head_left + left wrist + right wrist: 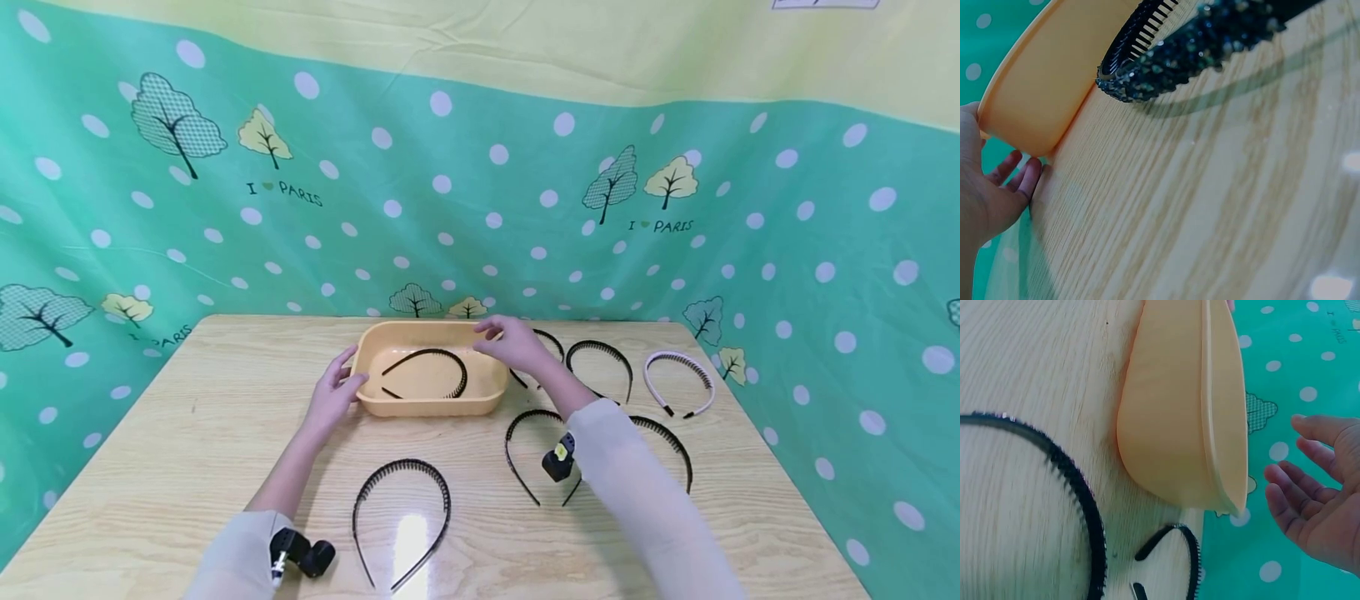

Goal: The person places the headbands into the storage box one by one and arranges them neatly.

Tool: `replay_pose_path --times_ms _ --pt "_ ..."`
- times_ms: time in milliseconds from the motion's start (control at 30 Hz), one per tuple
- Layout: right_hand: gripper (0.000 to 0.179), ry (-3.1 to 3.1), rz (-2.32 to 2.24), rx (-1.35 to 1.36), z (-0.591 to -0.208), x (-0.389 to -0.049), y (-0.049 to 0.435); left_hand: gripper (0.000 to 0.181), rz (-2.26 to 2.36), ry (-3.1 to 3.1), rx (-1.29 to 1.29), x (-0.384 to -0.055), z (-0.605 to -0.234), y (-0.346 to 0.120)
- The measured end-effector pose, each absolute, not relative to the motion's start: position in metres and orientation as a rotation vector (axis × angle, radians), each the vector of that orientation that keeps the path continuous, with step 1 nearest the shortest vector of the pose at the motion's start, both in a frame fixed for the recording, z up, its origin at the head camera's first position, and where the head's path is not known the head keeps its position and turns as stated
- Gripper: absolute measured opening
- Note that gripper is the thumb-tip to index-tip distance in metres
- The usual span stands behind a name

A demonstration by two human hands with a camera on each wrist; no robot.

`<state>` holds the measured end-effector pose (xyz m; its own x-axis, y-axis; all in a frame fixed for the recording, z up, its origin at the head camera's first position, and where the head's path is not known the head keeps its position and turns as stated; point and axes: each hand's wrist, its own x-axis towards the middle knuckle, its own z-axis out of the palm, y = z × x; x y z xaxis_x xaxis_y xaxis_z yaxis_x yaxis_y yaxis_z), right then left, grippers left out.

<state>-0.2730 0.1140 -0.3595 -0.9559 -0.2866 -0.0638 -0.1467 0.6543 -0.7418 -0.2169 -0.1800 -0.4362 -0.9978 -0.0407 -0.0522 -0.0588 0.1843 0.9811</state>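
Observation:
A shallow, pale orange plastic basin [431, 407] stands at the back of the table with a black toothed headband [461, 375] inside it. My left hand [330, 398] grips the basin's left end, its thumb at the rim and its fingers around the outside. Over the basin's right rim hovers my right hand [513, 342], fingers loosely bent and holding nothing; in the right wrist view a gap separates it from the basin. A black headband [401, 463] with dark, glittering stones in the left wrist view [1191, 53] lies in front of the basin.
Right of the basin lie several black headbands, one [600, 343] at the back and another [517, 429] nearer, partly behind my right forearm. A pale lilac headband [649, 377] lies farthest right. A green dotted cloth [465, 208] hangs behind the wooden table [217, 400].

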Motion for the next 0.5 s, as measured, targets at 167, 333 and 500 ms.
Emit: replay_pose_path --times_ms 167,333,500 --pt "0.036 2.731 -1.139 -0.347 -0.358 -0.272 0.124 0.060 1.996 2.404 -0.098 -0.218 -0.437 -0.180" --pt "0.035 2.759 -1.113 -0.339 -0.358 -0.272 0.135 0.061 2.003 2.412 -0.089 -0.226 -0.448 -0.184" --pt "0.038 2.775 -1.101 -0.333 -0.359 -0.273 0.146 0.061 1.990 2.442 -0.103 -0.235 -0.465 -0.190"
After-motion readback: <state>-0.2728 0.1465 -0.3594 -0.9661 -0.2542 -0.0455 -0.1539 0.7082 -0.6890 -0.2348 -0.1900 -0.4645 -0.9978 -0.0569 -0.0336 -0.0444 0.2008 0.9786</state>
